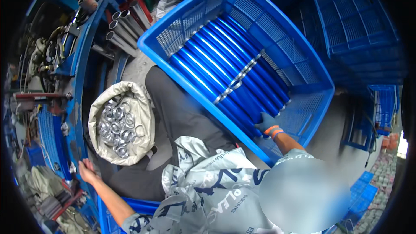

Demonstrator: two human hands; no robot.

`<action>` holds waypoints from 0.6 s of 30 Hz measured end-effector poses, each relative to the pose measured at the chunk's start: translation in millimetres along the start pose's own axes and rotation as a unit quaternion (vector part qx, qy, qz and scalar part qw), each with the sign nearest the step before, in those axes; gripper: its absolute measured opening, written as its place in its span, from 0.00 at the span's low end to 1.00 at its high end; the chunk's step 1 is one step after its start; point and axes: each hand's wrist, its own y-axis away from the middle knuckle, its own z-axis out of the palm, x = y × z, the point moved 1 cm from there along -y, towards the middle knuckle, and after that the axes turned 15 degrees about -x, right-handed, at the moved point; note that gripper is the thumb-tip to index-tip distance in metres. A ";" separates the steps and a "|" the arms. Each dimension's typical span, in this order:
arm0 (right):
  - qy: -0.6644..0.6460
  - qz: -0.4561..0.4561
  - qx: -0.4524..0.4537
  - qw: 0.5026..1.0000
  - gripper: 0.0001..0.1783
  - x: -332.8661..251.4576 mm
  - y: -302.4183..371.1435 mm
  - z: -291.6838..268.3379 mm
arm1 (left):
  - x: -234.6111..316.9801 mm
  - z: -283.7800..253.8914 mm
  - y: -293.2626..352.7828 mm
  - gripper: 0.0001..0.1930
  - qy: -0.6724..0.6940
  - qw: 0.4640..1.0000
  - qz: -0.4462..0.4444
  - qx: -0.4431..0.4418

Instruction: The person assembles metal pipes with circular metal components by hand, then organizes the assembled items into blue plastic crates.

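Note:
My right hand point(268, 124), in a dark glove with an orange band at the wrist, reaches into a large blue plastic basket point(197, 84). Its fingers close around the near end of a blue metal tube point(248, 103). That tube's other end, a silver ring-shaped mouth, sits slightly raised over the stack of shiny blue tubes point(208, 56). Bare and empty, my left hand point(89, 172) is held with fingers loosely apart beside the blue bench edge. Close to it stands a cream cloth sack point(146, 123) with a rolled rim, full of silver metal rings point(116, 125).
A worn blue workbench point(77, 99) with tools and fittings runs along the left. Bare silver tubes point(125, 26) lean beyond the sack. Stacked blue crates point(346, 17) rise at the far right, and another blue basket point(363, 193) lies at the lower right.

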 end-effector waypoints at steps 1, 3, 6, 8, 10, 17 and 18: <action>-0.006 0.001 -0.008 1.000 0.54 -0.9 -6.9 5.8 | -7.9 4.0 26.1 0.27 -0.014 1.000 -0.002 0.018; 0.025 0.049 -0.152 0.987 0.51 6.7 -16.7 11.8 | -8.7 1.7 69.4 0.25 -0.040 0.999 0.000 0.038; 0.085 -0.013 -0.112 0.990 0.47 46.8 -23.6 33.5 | -19.2 -2.5 108.9 0.21 -0.067 0.997 0.005 0.028; 0.076 -0.008 -0.123 0.990 0.46 57.7 -34.5 50.1 | -15.0 -4.0 114.6 0.19 -0.089 0.995 0.020 0.030; 0.071 0.001 -0.132 0.989 0.45 62.6 -39.9 66.5 | -19.2 1.5 120.9 0.19 -0.119 0.991 0.026 0.048; 0.074 0.062 -0.055 0.994 0.25 106.7 -90.6 160.7 | -36.7 3.0 138.7 0.25 -0.174 0.984 0.036 0.017; 0.075 0.043 -0.053 0.995 0.25 104.1 -102.5 166.4 | -30.8 -4.2 141.5 0.25 -0.186 0.982 0.026 -0.002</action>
